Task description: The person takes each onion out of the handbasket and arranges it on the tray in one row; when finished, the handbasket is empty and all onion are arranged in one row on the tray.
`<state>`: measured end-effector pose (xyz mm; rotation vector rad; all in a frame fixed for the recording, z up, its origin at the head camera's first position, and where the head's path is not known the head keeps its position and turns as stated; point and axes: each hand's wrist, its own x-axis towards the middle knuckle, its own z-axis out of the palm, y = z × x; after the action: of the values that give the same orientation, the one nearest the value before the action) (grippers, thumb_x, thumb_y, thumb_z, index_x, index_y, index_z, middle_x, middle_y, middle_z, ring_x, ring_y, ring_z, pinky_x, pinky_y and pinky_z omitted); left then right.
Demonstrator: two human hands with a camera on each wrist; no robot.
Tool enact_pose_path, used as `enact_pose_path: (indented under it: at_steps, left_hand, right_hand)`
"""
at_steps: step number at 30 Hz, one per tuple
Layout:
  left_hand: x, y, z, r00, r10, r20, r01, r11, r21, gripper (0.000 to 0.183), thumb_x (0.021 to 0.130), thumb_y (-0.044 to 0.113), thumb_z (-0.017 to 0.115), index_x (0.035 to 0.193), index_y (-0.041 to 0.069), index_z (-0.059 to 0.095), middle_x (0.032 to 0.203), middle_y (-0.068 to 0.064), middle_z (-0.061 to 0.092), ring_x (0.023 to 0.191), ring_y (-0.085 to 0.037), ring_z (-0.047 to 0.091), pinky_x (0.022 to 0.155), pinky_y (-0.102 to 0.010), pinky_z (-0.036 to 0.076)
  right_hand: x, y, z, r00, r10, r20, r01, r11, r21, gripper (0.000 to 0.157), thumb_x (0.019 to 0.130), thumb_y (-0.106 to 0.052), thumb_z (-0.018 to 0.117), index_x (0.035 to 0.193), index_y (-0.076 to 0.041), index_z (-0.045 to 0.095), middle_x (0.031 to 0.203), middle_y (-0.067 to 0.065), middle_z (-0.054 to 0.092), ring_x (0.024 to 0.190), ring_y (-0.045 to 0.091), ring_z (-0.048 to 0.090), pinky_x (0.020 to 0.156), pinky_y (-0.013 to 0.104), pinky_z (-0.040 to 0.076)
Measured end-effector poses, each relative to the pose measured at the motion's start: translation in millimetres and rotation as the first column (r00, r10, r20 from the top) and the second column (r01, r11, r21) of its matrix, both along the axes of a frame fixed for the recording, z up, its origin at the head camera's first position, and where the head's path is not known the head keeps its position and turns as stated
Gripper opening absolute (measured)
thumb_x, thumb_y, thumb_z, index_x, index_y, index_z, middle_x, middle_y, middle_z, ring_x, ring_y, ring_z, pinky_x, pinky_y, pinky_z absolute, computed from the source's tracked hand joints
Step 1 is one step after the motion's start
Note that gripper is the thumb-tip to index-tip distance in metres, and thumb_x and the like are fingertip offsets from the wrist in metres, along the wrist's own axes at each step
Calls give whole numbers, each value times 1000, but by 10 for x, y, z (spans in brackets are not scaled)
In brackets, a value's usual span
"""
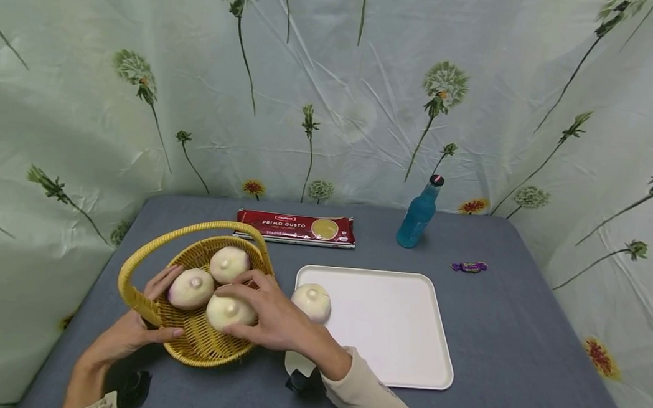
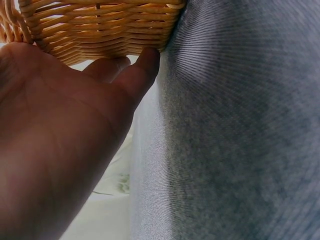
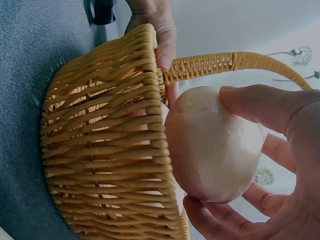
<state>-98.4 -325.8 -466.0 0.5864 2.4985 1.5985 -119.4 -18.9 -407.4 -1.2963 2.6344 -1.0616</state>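
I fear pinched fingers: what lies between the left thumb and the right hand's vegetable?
The head view shows only bare basket wicker between left thumb and held vegetable.

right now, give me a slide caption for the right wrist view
Right hand holds a turnip at the mouth of a wicker basket held by the left hand.

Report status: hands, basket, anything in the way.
Left hand holding basket. Right hand gripping vegetable at basket's mouth. Two more vegetables inside. No obstruction visible.
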Motion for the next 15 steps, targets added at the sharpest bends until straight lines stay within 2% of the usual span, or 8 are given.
enact_pose_path:
  at_steps: [4, 15]
  left_hand:
    - [-4, 2, -1, 1000, 4, 9, -4, 1000, 5, 107, 80, -9, 75, 163, 17, 12, 165, -14, -1, 140, 14, 4, 97, -3, 16]
    - [11, 4, 5, 1000, 5, 5, -5, 1000, 7, 106, 81, -9, 74, 163, 15, 12, 165, -11, -1, 143, 8, 1, 97, -1, 13]
  right_hand:
    - [8, 57, 32, 999, 2, 38, -1, 999, -33, 48, 91, -34, 73, 137, -26, 60, 135, 0, 49, 125, 17, 44, 102, 29, 37]
    - [1, 256, 37, 999, -29, 32, 30, 999, -41, 49, 91, -35, 73, 138, -26, 59, 141, -1, 50, 125, 19, 46, 100, 33, 39]
